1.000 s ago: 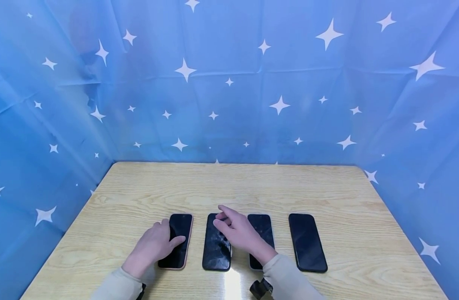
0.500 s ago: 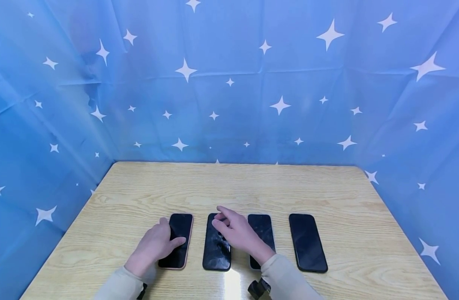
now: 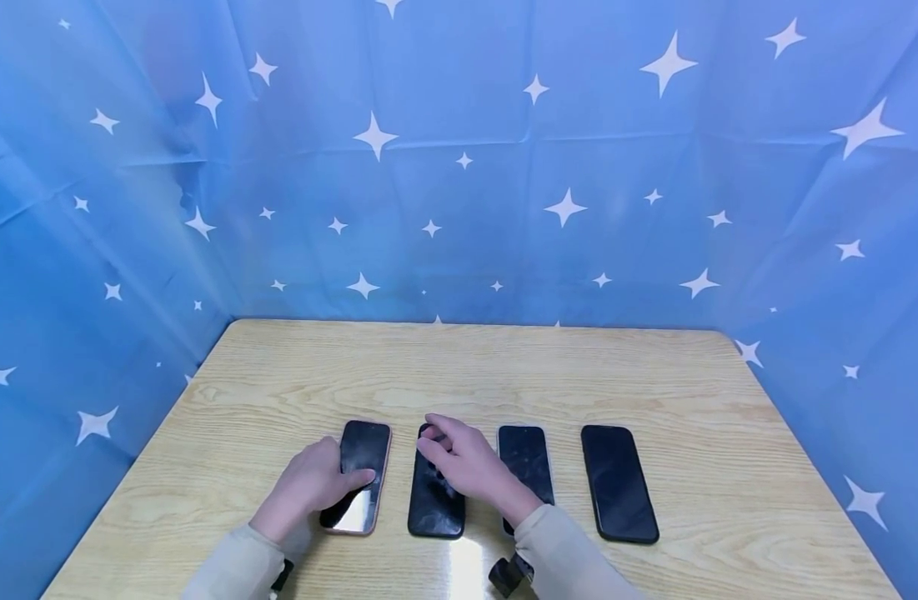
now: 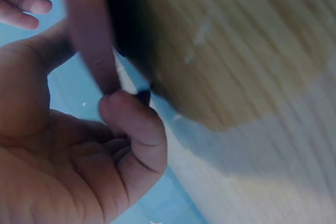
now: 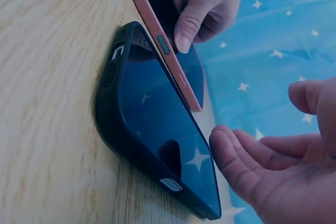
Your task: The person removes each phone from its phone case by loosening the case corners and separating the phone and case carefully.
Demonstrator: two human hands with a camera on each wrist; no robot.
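At the left of the row, my left hand (image 3: 308, 479) grips a smartphone in a pink case (image 3: 367, 450), thumb across the screen and fingers at its left side. The left wrist view shows the phone's pink edge (image 4: 94, 35) nearly edge-on, with a curled finger under it and the phone tilted off the wood. A second smartphone in a black case (image 3: 436, 508) lies under my right hand (image 3: 469, 462). In the right wrist view, that hand's loosely bent fingers (image 5: 252, 156) are near the black-cased phone's edge and hold nothing; contact cannot be told.
Farther right on the wooden table (image 3: 474, 367) lie a light-edged smartphone (image 3: 526, 458), partly covered by the right forearm, and a black smartphone (image 3: 619, 483). Blue cloth with white stars (image 3: 459, 200) hangs behind and beside the table.
The pink-cased phone has tilted slightly in my left hand, and a bright reflection now shows on its lower screen. My right hand has shifted a little to the left.
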